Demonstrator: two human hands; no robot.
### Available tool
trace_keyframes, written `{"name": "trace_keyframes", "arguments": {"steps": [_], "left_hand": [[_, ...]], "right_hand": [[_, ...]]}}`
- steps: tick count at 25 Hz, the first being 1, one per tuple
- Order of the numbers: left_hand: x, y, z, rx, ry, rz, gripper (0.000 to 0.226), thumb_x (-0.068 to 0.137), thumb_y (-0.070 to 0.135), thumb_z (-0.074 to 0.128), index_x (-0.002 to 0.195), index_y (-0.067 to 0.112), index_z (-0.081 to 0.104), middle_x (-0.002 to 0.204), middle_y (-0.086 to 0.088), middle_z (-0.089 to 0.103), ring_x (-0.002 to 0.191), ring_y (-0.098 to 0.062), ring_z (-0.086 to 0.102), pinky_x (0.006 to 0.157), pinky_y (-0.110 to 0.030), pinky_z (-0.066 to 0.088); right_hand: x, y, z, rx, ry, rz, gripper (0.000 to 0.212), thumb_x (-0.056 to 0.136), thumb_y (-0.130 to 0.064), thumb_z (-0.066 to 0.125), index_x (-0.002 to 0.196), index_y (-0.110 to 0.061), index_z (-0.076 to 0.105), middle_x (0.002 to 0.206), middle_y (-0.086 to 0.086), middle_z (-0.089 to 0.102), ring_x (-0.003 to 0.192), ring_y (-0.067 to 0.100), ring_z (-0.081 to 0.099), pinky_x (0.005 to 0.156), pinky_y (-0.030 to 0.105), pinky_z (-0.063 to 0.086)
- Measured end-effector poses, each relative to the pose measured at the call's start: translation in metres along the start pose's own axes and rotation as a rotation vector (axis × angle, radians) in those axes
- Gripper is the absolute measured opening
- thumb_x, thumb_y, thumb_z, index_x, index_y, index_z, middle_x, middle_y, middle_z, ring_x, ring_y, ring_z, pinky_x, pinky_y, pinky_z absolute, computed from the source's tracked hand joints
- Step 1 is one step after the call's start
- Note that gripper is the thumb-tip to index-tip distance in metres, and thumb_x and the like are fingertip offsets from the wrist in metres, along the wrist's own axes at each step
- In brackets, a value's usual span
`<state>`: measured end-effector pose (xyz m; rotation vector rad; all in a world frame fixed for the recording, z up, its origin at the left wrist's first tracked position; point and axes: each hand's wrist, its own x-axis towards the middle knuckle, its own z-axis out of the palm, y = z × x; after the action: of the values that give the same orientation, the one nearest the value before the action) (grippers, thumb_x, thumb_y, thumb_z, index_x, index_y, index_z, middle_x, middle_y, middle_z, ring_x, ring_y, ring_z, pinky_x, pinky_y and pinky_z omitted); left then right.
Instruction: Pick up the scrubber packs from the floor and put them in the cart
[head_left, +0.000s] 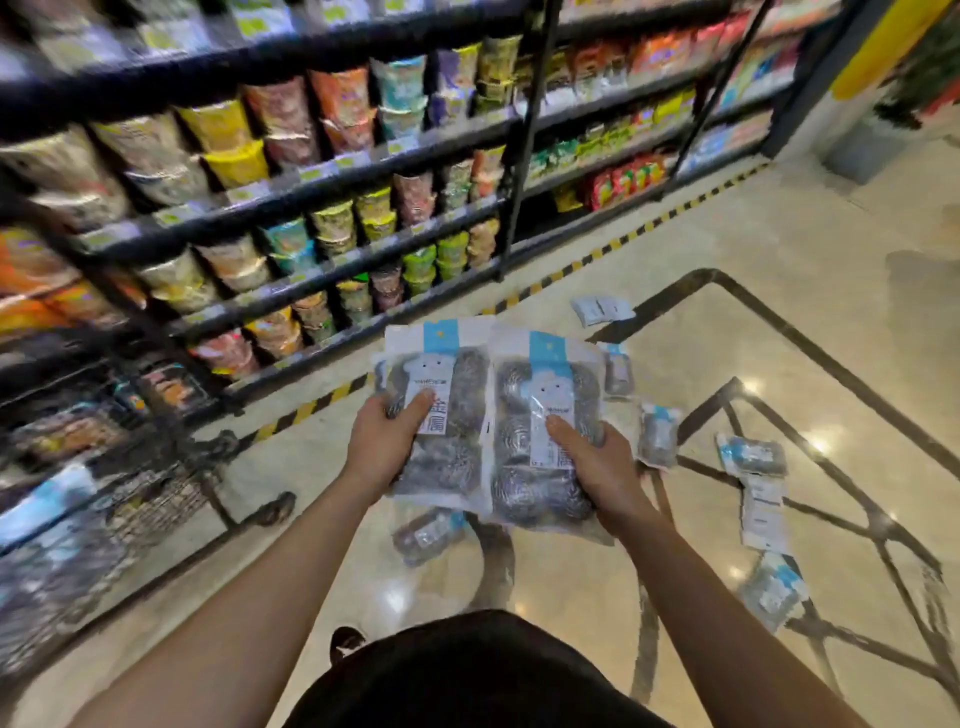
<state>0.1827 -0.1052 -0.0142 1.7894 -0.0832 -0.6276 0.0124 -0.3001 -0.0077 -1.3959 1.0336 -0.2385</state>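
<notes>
My left hand (382, 441) grips a clear scrubber pack (447, 415) with a blue and white label and steel wool balls inside. My right hand (602, 467) grips a second such pack (540, 415), side by side with the first above the floor. Several more scrubber packs lie on the shiny floor: one under my hands (428, 535), one right of my right hand (658, 434), others further right (753, 454) (774, 590) and one far ahead (600, 309). The wire cart (156, 499) stands at the lower left, blurred, with blue-labelled packs (47, 499) inside.
Black store shelves (311, 218) full of cup noodles and snack bags run along the left and back. A yellow and black striped line (571, 267) marks their base. The beige floor (779, 260) with black inlay lines stretches to the right. My shoe (345, 642) shows below.
</notes>
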Motion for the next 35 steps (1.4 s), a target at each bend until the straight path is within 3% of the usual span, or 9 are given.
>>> {"name": "trace_keyframes", "arguments": {"steps": [6, 10, 13, 18, 24, 27, 30, 32, 35], "left_hand": [[0.004, -0.050, -0.208, -0.093, 0.348, -0.070, 0.037, 0.092, 0.049, 0.070, 0.112, 0.018, 0.068, 0.100, 0.000, 0.075, 0.091, -0.020, 0.072, 0.069, -0.031, 0.050], [-0.012, -0.082, -0.309, -0.123, 0.506, -0.118, 0.069, 0.080, 0.072, 0.070, 0.125, 0.019, 0.065, 0.117, 0.003, 0.073, 0.106, -0.018, 0.069, 0.093, -0.041, 0.055], [-0.030, -0.100, -0.365, -0.225, 0.628, -0.189, 0.070, 0.084, 0.068, 0.068, 0.131, 0.018, 0.056, 0.129, 0.004, 0.063, 0.116, -0.019, 0.060, 0.102, -0.037, 0.045], [-0.020, -0.128, -0.421, -0.275, 0.832, -0.225, 0.101, 0.072, 0.081, 0.068, 0.147, 0.016, 0.052, 0.137, -0.001, 0.063, 0.119, -0.022, 0.062, 0.105, -0.041, 0.048], [0.044, -0.160, -0.486, -0.259, 0.914, -0.379, 0.093, 0.076, 0.080, 0.065, 0.137, 0.010, 0.058, 0.132, -0.013, 0.067, 0.122, -0.030, 0.064, 0.108, -0.053, 0.048], [0.075, -0.163, -0.511, -0.216, 0.894, -0.441, 0.072, 0.094, 0.056, 0.063, 0.132, -0.004, 0.057, 0.129, -0.028, 0.062, 0.121, -0.040, 0.060, 0.104, -0.050, 0.047], [0.105, -0.186, -0.533, -0.163, 0.868, -0.518, 0.075, 0.094, 0.054, 0.064, 0.128, -0.012, 0.055, 0.127, -0.033, 0.062, 0.119, -0.045, 0.061, 0.100, -0.051, 0.047], [0.119, -0.207, -0.547, -0.154, 0.834, -0.576, 0.064, 0.095, 0.050, 0.065, 0.112, -0.011, 0.061, 0.103, -0.027, 0.070, 0.105, -0.043, 0.066, 0.084, -0.045, 0.052], [0.134, -0.234, -0.562, -0.162, 0.751, -0.672, 0.039, 0.099, 0.046, 0.061, 0.095, 0.008, 0.055, 0.071, -0.002, 0.057, 0.072, -0.026, 0.059, 0.059, -0.029, 0.040]], "right_hand": [[0.001, -0.020, 0.224, -0.170, -0.318, -0.042, 0.036, 0.084, -0.038, 0.082, 0.112, -0.017, 0.074, 0.099, 0.000, 0.080, 0.086, 0.013, 0.077, 0.076, 0.031, 0.059], [-0.008, -0.010, 0.345, -0.279, -0.491, -0.053, 0.072, 0.071, -0.064, 0.083, 0.125, -0.019, 0.068, 0.112, -0.002, 0.076, 0.100, 0.018, 0.073, 0.088, 0.039, 0.058], [-0.027, -0.015, 0.420, -0.314, -0.629, -0.087, 0.047, 0.082, -0.046, 0.081, 0.119, -0.020, 0.069, 0.106, -0.004, 0.077, 0.093, 0.013, 0.073, 0.070, 0.028, 0.053], [-0.026, -0.013, 0.513, -0.384, -0.770, -0.076, 0.044, 0.082, -0.045, 0.082, 0.118, -0.022, 0.071, 0.103, -0.004, 0.079, 0.085, 0.011, 0.076, 0.064, 0.025, 0.055], [0.011, -0.004, 0.616, -0.448, -0.808, -0.014, 0.043, 0.076, -0.045, 0.086, 0.111, -0.022, 0.075, 0.100, -0.004, 0.080, 0.088, 0.013, 0.077, 0.082, 0.039, 0.062], [0.027, 0.008, 0.658, -0.519, -0.800, 0.027, 0.054, 0.069, -0.056, 0.084, 0.111, -0.023, 0.074, 0.098, -0.005, 0.080, 0.088, 0.016, 0.077, 0.086, 0.046, 0.062], [0.042, 0.024, 0.692, -0.589, -0.754, 0.067, 0.060, 0.070, -0.059, 0.082, 0.114, -0.022, 0.067, 0.102, -0.003, 0.076, 0.091, 0.019, 0.073, 0.086, 0.041, 0.061], [0.048, 0.037, 0.714, -0.641, -0.757, 0.085, 0.051, 0.078, -0.052, 0.081, 0.113, -0.021, 0.062, 0.102, -0.001, 0.074, 0.087, 0.019, 0.070, 0.078, 0.036, 0.059], [0.054, 0.066, 0.741, -0.705, -0.712, 0.122, 0.058, 0.071, -0.055, 0.082, 0.112, -0.015, 0.073, 0.092, 0.000, 0.077, 0.074, 0.018, 0.070, 0.073, 0.037, 0.061]]}}
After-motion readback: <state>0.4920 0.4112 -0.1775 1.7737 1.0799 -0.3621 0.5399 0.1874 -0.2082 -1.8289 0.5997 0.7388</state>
